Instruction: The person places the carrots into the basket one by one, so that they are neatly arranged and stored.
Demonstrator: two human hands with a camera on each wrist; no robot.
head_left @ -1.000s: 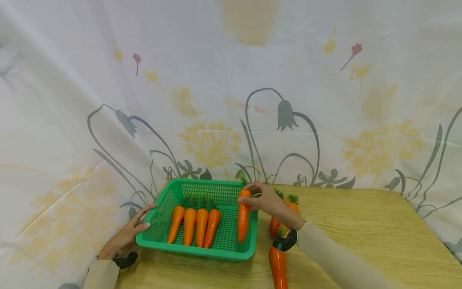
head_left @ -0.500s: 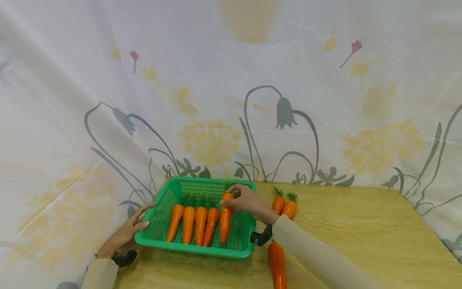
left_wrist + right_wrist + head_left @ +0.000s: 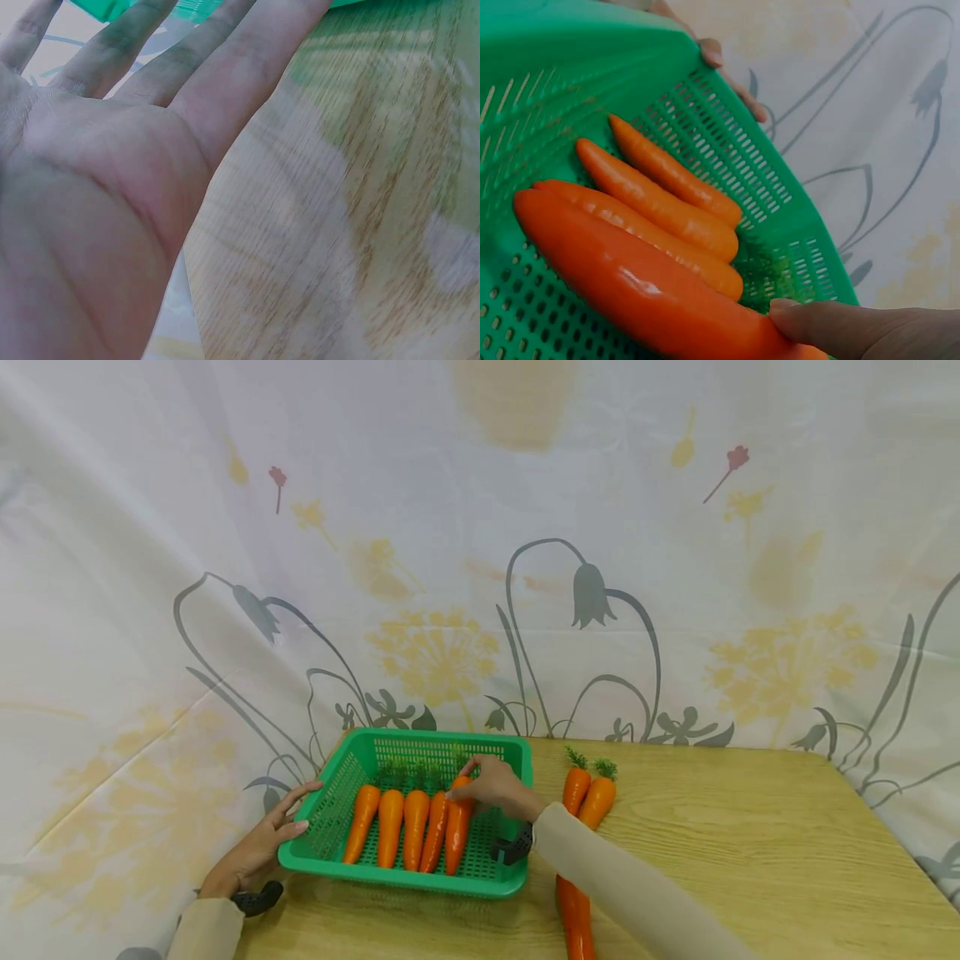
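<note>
A green plastic basket stands on the wooden table, holding several orange carrots with green tops, lying side by side. At the right end of that row, my right hand pinches the upper end of another carrot, which lies right beside its neighbour. The right wrist view shows the thumb pressing on this carrot; the other fingers are hidden there. My left hand touches the basket's left rim, its fingers fairly straight. In the left wrist view the palm faces the camera with fingers extended.
Right of the basket, two carrots lie on the table. Closer to the front edge is more carrot, partly under the right sleeve. A patterned cloth hangs behind and at the left.
My right hand has carried the carrot left from the basket's right side and lowered it beside the row. The left hand has stayed at the rim.
</note>
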